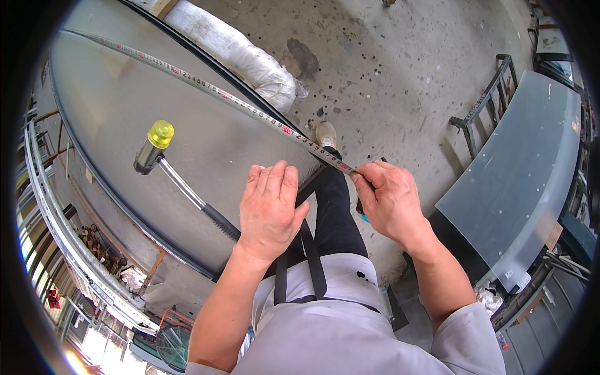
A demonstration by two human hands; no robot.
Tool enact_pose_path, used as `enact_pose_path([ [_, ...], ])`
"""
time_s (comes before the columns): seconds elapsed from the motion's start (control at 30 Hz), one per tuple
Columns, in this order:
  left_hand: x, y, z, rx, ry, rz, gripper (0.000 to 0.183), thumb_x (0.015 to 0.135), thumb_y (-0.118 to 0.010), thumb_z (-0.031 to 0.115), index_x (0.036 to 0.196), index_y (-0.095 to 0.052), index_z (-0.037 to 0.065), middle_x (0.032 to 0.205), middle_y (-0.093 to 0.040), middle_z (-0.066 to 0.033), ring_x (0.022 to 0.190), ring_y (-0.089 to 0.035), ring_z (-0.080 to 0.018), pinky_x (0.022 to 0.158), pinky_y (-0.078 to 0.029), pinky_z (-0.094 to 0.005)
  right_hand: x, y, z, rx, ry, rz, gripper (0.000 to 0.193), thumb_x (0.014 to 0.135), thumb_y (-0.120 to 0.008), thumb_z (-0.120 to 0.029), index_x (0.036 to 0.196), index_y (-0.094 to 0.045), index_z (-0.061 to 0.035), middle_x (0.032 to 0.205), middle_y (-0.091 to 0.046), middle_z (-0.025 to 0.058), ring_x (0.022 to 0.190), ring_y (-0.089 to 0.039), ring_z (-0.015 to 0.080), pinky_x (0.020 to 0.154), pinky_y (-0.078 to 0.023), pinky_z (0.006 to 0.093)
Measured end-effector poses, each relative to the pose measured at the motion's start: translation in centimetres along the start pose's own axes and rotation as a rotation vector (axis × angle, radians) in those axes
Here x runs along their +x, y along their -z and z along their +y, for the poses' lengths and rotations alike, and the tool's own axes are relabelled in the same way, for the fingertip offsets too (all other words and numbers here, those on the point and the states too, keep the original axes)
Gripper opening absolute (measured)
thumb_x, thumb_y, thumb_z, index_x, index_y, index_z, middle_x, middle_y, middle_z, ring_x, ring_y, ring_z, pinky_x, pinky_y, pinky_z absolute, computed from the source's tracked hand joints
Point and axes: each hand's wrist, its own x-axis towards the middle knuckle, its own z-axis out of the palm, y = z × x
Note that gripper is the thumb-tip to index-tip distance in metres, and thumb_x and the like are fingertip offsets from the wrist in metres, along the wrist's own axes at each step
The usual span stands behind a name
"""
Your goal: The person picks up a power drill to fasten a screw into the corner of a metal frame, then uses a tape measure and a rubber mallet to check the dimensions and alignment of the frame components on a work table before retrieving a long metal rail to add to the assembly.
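Tape measure (228, 98) blade ran stretched slantwise over a large grey panel (219, 144), from near its far left corner, across its black edge, to the right hand (392, 197), with the marks facing up. That hand pinched the near end of the blade between thumb and curled fingers. Below it, a dark thing with a blue patch peeked out, too covered to identify. The left hand (270, 209) was released, fingers straight and close together, back upward, by the panel's near edge; whether it touched the panel could not be told.

For a true reading, the blade called for steady tension and no twist, since a sag or bow would likely have made the length read long. The far end was too small to show whether it was hooked on, so a gentle pull seemed wiser than a sharp tug. The thumb was best kept off the mark being read. The free left hand could have steadied the blade, and the yellow-tipped mallet (180, 180) lying over the panel was best kept clear of its line.
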Motion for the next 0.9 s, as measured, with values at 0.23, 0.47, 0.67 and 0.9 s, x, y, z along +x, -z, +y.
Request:
enact_pose_path([
  [0.23,0.13,-0.03,0.03,-0.018,-0.011,0.033,0.065,0.058,-0.082,0.014,0.115,-0.054,-0.003,0.113,-0.056,-0.0201,0.100,-0.057,-0.0377,0.099,-0.043,-0.0509,-0.01,-0.35,0.42,0.005,0.022,0.023,0.012,0.085,-0.064,-0.012,0.078,-0.063,-0.0031,0.072,-0.060,0.0129,0.069,-0.060,0.0357,0.061,-0.048,0.0437],
  [0.47,-0.01,-0.17,0.04,-0.015,-0.008,0.031,0.066,0.058,-0.081,0.014,0.116,-0.054,-0.003,0.114,-0.056,-0.0202,0.100,-0.057,-0.0379,0.099,-0.042,-0.0508,-0.08,-0.22,0.22,0.010,0.022,0.003,0.010,0.084,-0.064,-0.009,0.078,-0.063,-0.0017,0.071,-0.059,0.0139,0.067,-0.059,0.0354,0.060,-0.047,0.0427],
  [0.67,0.00,-0.06,0.15,-0.011,-0.003,0.025,0.066,0.059,-0.081,0.013,0.116,-0.054,-0.004,0.114,-0.056,-0.0202,0.100,-0.057,-0.0383,0.100,-0.042,-0.0510,-0.12,-0.23,0.36,-0.012,0.039,0.011,0.010,0.083,-0.065,-0.010,0.077,-0.062,-0.0030,0.071,-0.059,0.0129,0.067,-0.060,0.0356,0.060,-0.048,0.0436],
  [0.9,-0.07,-0.17,0.11,0.001,0.003,0.017,0.065,0.059,-0.081,0.013,0.116,-0.054,-0.003,0.115,-0.056,-0.0203,0.101,-0.057,-0.0384,0.101,-0.043,-0.0515,-0.14,-0.38,0.47,-0.022,0.056,0.021,0.011,0.083,-0.065,-0.010,0.075,-0.061,-0.0031,0.068,-0.057,0.0122,0.065,-0.059,0.0345,0.058,-0.047,0.0432],
])
